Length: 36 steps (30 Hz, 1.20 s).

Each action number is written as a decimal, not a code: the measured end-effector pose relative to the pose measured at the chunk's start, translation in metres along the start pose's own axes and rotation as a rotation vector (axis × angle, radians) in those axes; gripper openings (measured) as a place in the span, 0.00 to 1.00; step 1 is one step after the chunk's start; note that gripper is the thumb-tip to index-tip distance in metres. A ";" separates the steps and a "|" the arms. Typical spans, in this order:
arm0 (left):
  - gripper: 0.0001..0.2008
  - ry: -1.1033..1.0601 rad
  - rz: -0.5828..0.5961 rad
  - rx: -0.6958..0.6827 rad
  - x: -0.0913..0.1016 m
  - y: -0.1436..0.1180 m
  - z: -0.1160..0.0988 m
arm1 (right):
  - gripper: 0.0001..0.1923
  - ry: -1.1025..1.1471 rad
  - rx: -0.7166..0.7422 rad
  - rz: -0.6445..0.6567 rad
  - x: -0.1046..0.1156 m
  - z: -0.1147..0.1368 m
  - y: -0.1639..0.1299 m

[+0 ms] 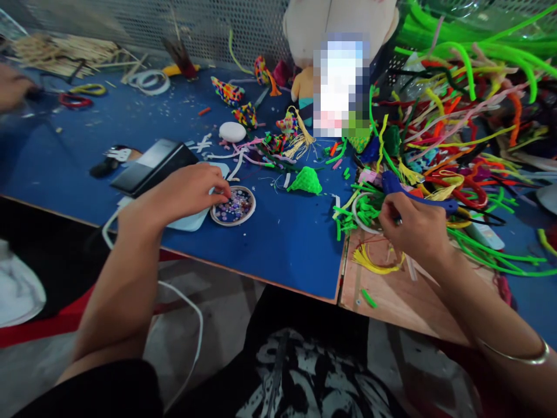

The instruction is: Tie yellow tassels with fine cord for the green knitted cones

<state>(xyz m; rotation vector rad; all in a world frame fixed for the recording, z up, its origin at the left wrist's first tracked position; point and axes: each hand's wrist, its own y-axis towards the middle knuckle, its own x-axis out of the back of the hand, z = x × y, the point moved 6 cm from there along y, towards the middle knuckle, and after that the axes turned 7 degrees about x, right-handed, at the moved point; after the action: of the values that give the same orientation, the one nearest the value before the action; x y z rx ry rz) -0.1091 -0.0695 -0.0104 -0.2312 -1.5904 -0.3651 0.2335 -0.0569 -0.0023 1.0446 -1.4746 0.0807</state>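
My left hand (191,188) reaches over a phone-like light blue slab (191,219). Its fingertips are pinched together at a small round dish (253,210) of purple and clear beads (235,208). Whether a bead is between them is too small to see. My right hand (415,223) is closed around a blue tool (429,200), partly hidden by the fingers, so I cannot tell its kind. Beneath that hand lie green pipe-cleaner pieces (346,219) and a white ring (359,216). A yellow tassel (376,261) lies just in front.
A tangle of coloured pipe cleaners (478,133) covers the right. Behind are a green woven piece (307,181), a white oval (232,132) and a doll (303,87). A dark box (156,165) stands left. Another person's hand (15,87) is at the far left.
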 end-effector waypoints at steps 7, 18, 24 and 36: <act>0.21 -0.032 0.120 0.030 -0.005 -0.001 0.005 | 0.04 -0.070 0.070 -0.065 0.004 0.004 0.000; 0.11 -0.094 0.267 0.174 0.000 -0.003 -0.010 | 0.04 -0.037 0.047 -0.032 0.003 0.003 0.001; 0.14 -0.241 0.307 0.050 -0.009 -0.004 -0.029 | 0.03 -0.007 0.109 -0.114 0.007 0.007 0.001; 0.14 -0.192 0.239 0.125 -0.011 0.000 -0.019 | 0.03 -0.052 0.122 -0.119 0.007 0.006 -0.001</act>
<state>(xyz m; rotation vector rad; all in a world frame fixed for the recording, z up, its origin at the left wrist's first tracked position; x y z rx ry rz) -0.0912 -0.0759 -0.0209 -0.3646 -1.7452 -0.0590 0.2305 -0.0646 0.0012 1.2394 -1.4650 0.0594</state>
